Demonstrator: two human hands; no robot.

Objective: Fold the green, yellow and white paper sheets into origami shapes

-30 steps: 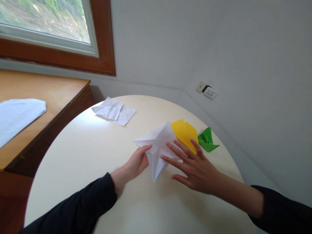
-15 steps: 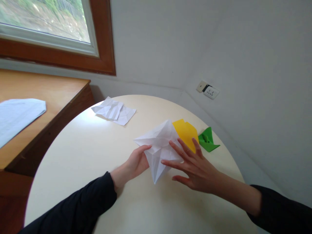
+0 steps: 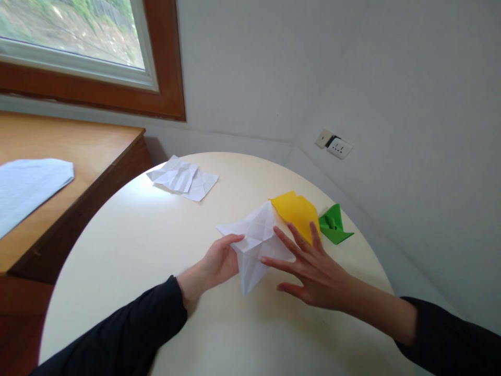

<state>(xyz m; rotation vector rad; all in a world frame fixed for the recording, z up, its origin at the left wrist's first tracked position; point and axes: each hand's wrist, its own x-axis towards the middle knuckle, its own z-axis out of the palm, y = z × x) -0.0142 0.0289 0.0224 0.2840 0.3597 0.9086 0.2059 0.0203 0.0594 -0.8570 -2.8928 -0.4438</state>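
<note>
A creased white sheet of paper (image 3: 254, 235) with pointed corners is held over the round table. My left hand (image 3: 221, 260) pinches its left side, thumb on top and the other fingers underneath. My right hand (image 3: 309, 266) hovers over the paper's right side with its fingers spread; its fingertips are at the surface, though I cannot tell how firmly they touch. Just behind the white paper lies a yellow folded paper (image 3: 295, 210), partly covered by my right fingers. To its right sits a green folded paper (image 3: 334, 225).
Several-creased white papers (image 3: 178, 176) lie near the far left rim of the white round table (image 3: 117, 261). A wooden desk (image 3: 90, 143) with pale blue-white sheets (image 3: 31, 183) stands at the left. The wall with a socket (image 3: 339, 148) borders the right side.
The white paper has flattened and its far corner has dropped toward me, so more of the yellow paper shows. Both hands have hardly moved.
</note>
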